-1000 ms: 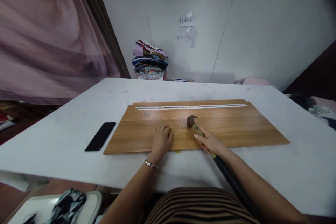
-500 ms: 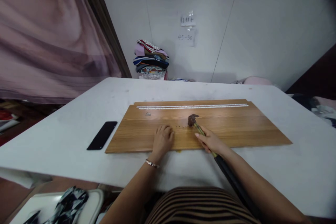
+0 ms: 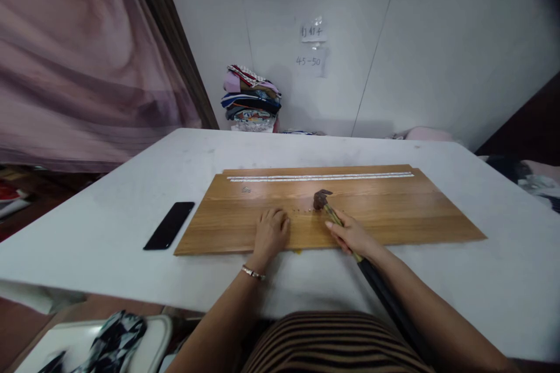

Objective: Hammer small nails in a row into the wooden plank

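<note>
A wooden board lies on the white table. My right hand grips the claw hammer by its shaft near the head, and the head rests on the board. The black part of the handle runs back toward my body. My left hand rests on the board near its front edge, fingers bent and together; whether anything is under them is hidden. Several tiny nail heads or dots lie in a row between my hands. A small bunch of nails lies farther back, near two white strips.
A black phone lies left of the board on the table. Folded cloths are stacked behind the table by the wall. A pale stool with patterned cloth stands at the lower left. A pink curtain hangs at the left.
</note>
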`<state>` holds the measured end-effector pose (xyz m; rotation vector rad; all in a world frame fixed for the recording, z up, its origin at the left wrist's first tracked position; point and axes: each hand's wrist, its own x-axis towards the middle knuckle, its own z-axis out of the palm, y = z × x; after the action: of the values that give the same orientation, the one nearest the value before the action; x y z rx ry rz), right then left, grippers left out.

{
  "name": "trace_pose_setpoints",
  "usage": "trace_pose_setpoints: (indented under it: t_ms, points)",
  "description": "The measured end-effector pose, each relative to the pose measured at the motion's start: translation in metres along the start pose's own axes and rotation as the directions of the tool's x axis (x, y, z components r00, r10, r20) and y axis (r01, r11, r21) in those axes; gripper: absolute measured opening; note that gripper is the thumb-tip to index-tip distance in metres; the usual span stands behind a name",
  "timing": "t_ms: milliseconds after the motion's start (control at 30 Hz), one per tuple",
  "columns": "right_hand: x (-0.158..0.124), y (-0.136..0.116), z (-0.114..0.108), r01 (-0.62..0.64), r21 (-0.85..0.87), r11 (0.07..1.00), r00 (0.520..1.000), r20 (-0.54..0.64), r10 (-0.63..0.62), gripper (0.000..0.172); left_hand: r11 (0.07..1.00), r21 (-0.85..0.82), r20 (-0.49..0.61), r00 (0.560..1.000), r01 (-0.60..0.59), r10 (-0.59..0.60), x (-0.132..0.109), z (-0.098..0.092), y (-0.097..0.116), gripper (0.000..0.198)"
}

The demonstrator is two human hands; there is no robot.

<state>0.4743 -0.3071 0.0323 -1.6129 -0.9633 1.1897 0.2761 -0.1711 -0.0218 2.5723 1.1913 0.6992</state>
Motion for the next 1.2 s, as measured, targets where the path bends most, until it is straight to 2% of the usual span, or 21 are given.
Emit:
trace_pose_setpoints:
  t_ms: [167,500,933,1200]
  points:
    - [-0.0001,-0.0001,0.0000,-0.004,0.006,1.000,0.999,0.034,0.004,0.078,1.000,-0.008,0.003,1.000,-0.002,0.002,0.0002,0.0002,-0.0004,0.015]
    - [0.0000,-0.0030,0.0008,0.002,-0.016,1.000,1.000,0.028,-0.001,0.082,1.000,-0.016,0.017,1.000,0.011,-0.011,0.0005,-0.0011,0.0010,0.016]
    - [0.0003,-0.0026,0.0004,0.017,-0.022,1.000,0.999,0.041,-0.016,0.077,1.000,-0.017,0.028,1.000,0.014,-0.014,0.0008,-0.0024,0.0020,0.014]
    - [-0.0004,-0.0050,0.0010,-0.015,-0.021,1.000,1.000,0.021,0.016,0.077,1.000,-0.027,0.025,1.000,0.017,-0.016,0.0002,-0.0029,0.0030,0.013]
